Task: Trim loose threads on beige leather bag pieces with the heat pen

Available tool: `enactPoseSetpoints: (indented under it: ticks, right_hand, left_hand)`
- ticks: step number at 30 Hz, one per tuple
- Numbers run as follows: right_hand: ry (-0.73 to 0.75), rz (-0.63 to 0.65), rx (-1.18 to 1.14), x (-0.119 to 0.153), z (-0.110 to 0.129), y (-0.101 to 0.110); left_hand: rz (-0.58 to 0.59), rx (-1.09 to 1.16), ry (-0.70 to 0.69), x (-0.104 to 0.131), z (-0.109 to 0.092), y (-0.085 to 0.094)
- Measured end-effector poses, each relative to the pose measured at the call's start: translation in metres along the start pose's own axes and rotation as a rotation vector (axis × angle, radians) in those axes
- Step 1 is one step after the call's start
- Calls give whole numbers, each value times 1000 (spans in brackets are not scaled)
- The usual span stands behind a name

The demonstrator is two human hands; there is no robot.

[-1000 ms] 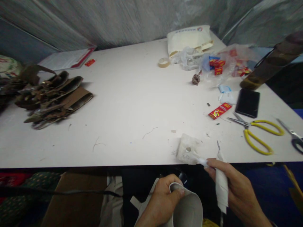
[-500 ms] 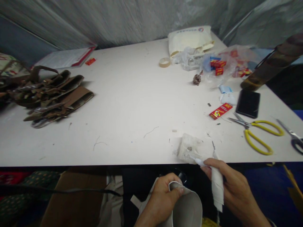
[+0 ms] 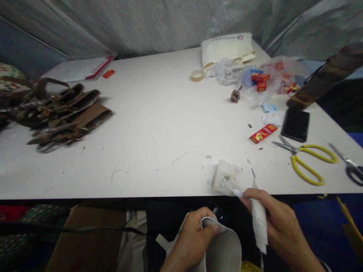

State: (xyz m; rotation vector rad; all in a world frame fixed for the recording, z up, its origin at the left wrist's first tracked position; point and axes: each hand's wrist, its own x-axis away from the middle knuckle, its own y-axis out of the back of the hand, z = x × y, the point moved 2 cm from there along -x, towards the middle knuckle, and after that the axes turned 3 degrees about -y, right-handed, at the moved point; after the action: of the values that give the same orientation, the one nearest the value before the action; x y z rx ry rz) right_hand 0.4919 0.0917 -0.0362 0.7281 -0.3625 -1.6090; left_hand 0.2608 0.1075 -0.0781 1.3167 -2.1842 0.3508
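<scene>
Below the table's front edge, my left hand is closed on a pale, leather-like piece that curves open like a pouch; its thumb presses the rim. My right hand grips a slim tool wrapped in white, with a thin dark tip pointing up. Between that hand's thumb and forefinger is a small pointed white tip, kind unclear. This tip reaches left to a whitish, stained block or pad on the table edge and seems to touch it.
Yellow-handled scissors, black-handled scissors, a phone and a red packet lie on the right. Farther back are a tape roll, plastic bags and a dark bottle. Brown bag-like pieces are piled left.
Almost nothing differs. The view has shifted very slightly, and both hands keep the same holds in nearly the same places.
</scene>
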Motion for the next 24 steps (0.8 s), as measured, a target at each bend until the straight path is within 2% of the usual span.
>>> enactPoseSetpoints:
  ticks: [7,18,24]
  right_hand:
    - [28,25,52,-2,3,2]
    - [204,41,320,-2,3,6]
    - [299,25,463,-7,10,6]
  left_hand:
    - [2,-23,-3,-1,2,0]
    - [3,-25,-3,-1,-1,2]
    - [8,-20,4,-1,1,1]
